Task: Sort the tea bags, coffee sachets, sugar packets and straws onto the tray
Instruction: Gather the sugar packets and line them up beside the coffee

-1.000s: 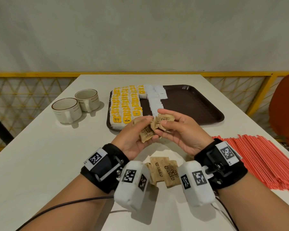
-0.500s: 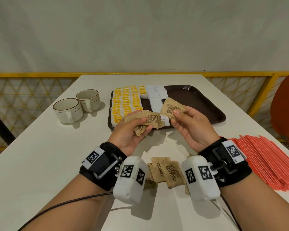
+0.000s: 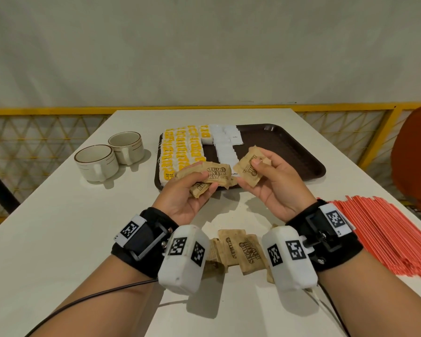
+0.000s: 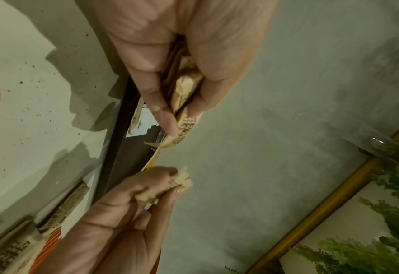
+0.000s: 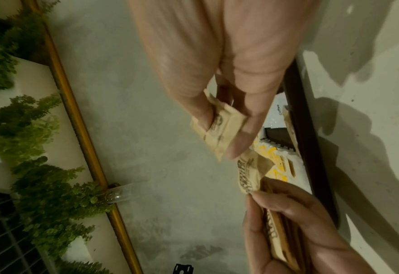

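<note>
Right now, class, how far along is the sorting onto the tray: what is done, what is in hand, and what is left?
Done: yellow-tagged tea bags and white coffee sachets lie in rows on the brown tray. In hand: the left hand holds several brown sugar packets; the right hand pinches a single sugar packet. Left: loose sugar packets and the red straws on the table.

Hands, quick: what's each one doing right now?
Left hand: holding a bunch of brown sugar packets.
Right hand: pinching a single sugar packet.
</note>
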Available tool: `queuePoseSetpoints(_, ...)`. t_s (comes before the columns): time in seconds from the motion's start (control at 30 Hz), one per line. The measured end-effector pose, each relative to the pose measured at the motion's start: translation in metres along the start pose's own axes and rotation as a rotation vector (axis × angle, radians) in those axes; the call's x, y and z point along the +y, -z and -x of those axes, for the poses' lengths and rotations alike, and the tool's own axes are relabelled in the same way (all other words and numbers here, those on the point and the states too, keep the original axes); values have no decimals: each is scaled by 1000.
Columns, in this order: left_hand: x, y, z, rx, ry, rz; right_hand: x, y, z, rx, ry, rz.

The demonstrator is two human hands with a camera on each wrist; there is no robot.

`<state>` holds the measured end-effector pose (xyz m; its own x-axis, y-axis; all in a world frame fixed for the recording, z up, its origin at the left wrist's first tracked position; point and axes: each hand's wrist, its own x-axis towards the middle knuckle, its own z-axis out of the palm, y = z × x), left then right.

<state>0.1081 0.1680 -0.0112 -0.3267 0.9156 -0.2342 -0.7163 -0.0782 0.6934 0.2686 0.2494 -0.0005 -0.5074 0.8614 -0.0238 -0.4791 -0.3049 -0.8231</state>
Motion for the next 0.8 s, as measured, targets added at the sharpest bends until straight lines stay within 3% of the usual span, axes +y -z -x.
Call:
queuePoseSetpoints(0.1,0,1,1,-23,12,-48,0,1,2,1,34,164)
queuePoseSetpoints(0.23,1,0,5,-88,67,-190,4,3,3,-159,51,433)
queuePoseSetpoints(0.33,1,-1,7,-139,115,-238,7,7,2,-190,32,567)
queuePoseSetpoints(0.43,2,-3,9,-159,182,-221,7,7,3,-230,-18,589)
queuePoseSetpoints(0.63,0,-2,7,-207,391,-251,-3,-2,2,-325,35,635)
queuePoseSetpoints(0.8,-5,-8,12,-243,440,-93,-5,-22,-6,-403,117,1036)
